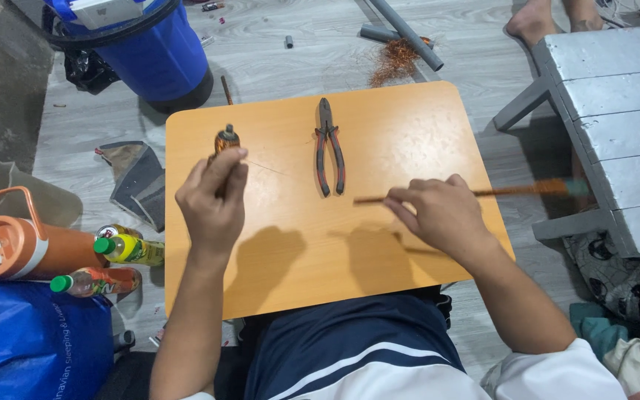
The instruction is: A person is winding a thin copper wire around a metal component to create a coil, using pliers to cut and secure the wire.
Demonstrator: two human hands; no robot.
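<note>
- Small orange lap table [401, 141] with rounded corners, set over the lap, above a grey wood-look floor [298, 52].
- Blue barrel [161, 59] at the far left; grey pipes [409, 33] and a tangle of copper wire [394, 63] beyond the table's far edge.
- Grey painted bench [616, 111] to the right, with another person's bare foot [531, 22] past it.
- Orange jug [9, 244] and two green-capped bottles [112, 263] on the floor at the left.
- Pliers [330, 148] with red-and-black handles lying flat near the table's middle, between the two hands and untouched.
- Left hand [212, 200] closed, fingertips pinching a small copper-wound coil piece [225, 139] held upright over the table's left part.
- Right hand [442, 215] clenched around a thin stick-like rod [505, 191], lying crosswise above the table's right part, its blurred far end reaching past the edge toward the bench.
- Fine wire strand [264, 167] running from the coil piece toward the table's middle.
</note>
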